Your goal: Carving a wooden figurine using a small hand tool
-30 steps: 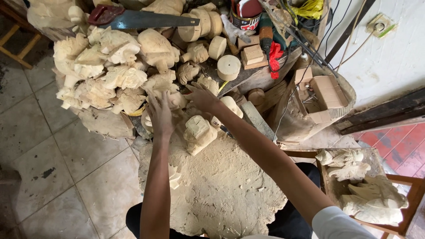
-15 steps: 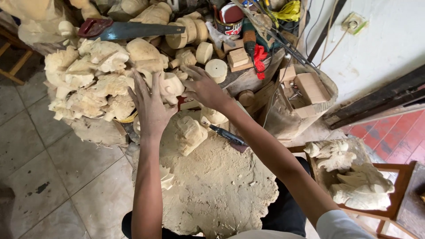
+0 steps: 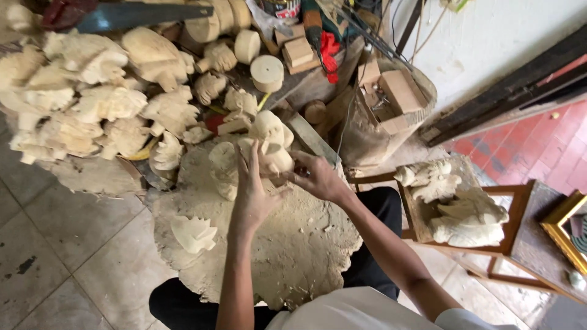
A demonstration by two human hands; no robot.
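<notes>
Head view: your left hand (image 3: 252,194) flat, fingers spread, against carving (image 3: 269,142); right hand (image 3: 318,178) grips it from right, above stump (image 3: 293,256). Carving looks rough; heap (image 3: 92,104) far left.

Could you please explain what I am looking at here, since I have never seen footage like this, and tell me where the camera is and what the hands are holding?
There is no machine here: the camera sits on a person's head and looks down at their own two bare arms. The person sits over a flat, sawdust-covered wooden work surface. The left hand and right hand meet around a pale carved wooden figure, the left with fingers spread against it, the right gripping from the side. A smaller carving lies loose on the surface. Behind it is a heap of similar unfinished carvings, with a hand saw on top. To the right, more carvings rest on a wooden stand.
</notes>
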